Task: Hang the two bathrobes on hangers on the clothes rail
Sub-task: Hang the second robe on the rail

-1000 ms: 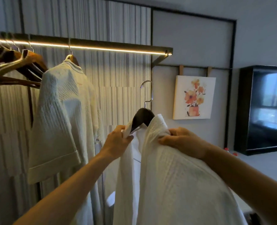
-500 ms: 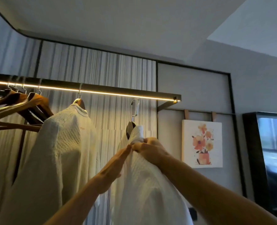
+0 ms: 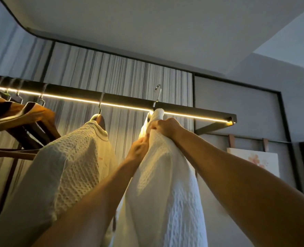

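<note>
One bathrobe (image 3: 62, 166) hangs on the rail (image 3: 192, 111) already. We grip the second bathrobe (image 3: 165, 184) with both left hand (image 3: 138, 148) and right hand (image 3: 165, 127) closed, its hook (image 3: 157, 94) not yet clearly seated.

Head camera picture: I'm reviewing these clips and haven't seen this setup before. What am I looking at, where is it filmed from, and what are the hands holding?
There is no machine here. A person wears one wide-angle camera on the head, so you see their own two bare arms reaching up and away from you.

Both hands grip the collar area of a white bathrobe: the left hand pinches the fabric lower down, the right hand bunches it near the top. The robe is on a hanger whose metal hook rises in front of the lit clothes rail; whether it has caught the rail cannot be told.

To the left, a second bathrobe already hangs from the rail. Further left are empty wooden hangers. A flower picture hangs on the wall at right.
</note>
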Demonstrator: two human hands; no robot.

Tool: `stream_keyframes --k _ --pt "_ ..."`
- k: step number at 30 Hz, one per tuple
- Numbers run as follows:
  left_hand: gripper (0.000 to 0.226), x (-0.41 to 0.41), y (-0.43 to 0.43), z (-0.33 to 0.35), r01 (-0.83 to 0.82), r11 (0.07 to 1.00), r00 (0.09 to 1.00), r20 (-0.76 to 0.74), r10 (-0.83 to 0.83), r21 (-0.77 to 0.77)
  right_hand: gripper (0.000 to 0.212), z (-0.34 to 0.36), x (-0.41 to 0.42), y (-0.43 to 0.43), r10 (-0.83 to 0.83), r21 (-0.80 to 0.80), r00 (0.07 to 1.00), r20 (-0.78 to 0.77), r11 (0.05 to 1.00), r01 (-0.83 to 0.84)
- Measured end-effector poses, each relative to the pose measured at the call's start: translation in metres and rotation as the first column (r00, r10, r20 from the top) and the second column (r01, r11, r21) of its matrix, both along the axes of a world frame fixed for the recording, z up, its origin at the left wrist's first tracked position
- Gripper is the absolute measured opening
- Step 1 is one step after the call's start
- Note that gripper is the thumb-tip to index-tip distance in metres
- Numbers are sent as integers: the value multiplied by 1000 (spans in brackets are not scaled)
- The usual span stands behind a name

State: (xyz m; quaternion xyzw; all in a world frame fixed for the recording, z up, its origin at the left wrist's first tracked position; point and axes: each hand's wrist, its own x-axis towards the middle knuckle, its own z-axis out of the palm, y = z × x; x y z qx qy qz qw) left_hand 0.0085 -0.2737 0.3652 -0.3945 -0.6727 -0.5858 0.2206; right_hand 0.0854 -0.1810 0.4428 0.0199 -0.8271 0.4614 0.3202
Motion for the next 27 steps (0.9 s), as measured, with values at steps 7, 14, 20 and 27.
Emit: stream_keyframes --k 7,14,20,27 --pt "39 -37 9 -19 -29 997 987 158 18 70 39 -18 -34 4 -25 12 995 94 1000 24" --pt "44 -28 11 -39 -28 995 973 233 6 93 45 -31 -33 10 -32 24 986 161 999 28" --pt "21 -3 11 -38 -180 980 913 356 197 -80 48 -46 -9 13 -119 198 975 188 977 81" --pt "17 68 -1 -45 -241 967 922 291 256 -86 32 -72 37 20 -127 423 992 -14 898 120"
